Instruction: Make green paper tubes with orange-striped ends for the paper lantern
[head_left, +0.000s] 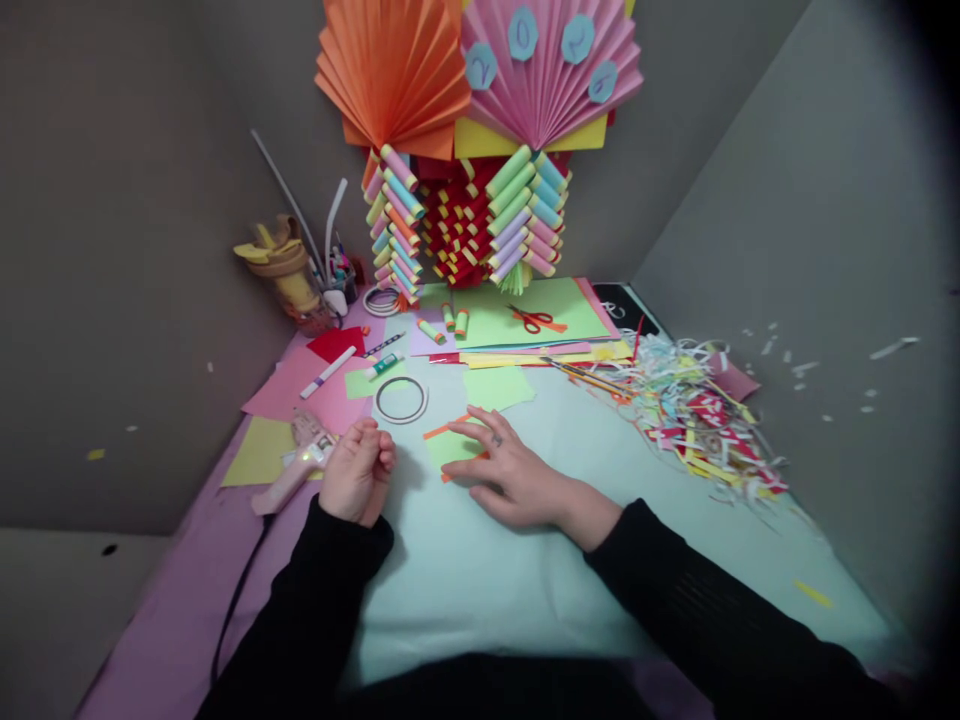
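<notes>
My right hand [510,470] lies with fingers spread over a small green paper piece [444,450] that has orange strips along two edges. The fingertips touch the paper and cover part of it. My left hand [358,468] is curled closed just above the table, left of that paper. Whatever its fingers may hold is hidden. Beside the left hand lies a pink glue gun [292,475] with a black cord. A roll of double-sided tape [402,400] rests flat beyond both hands.
Shredded paper strips [697,410] heap at the right. Red-handled scissors [532,320] lie on stacked green sheets [495,300] at the back. A glue stick [385,366], a white marker [328,372] and small green rolls [461,322] sit farther off. Paper fans [551,90] hang above.
</notes>
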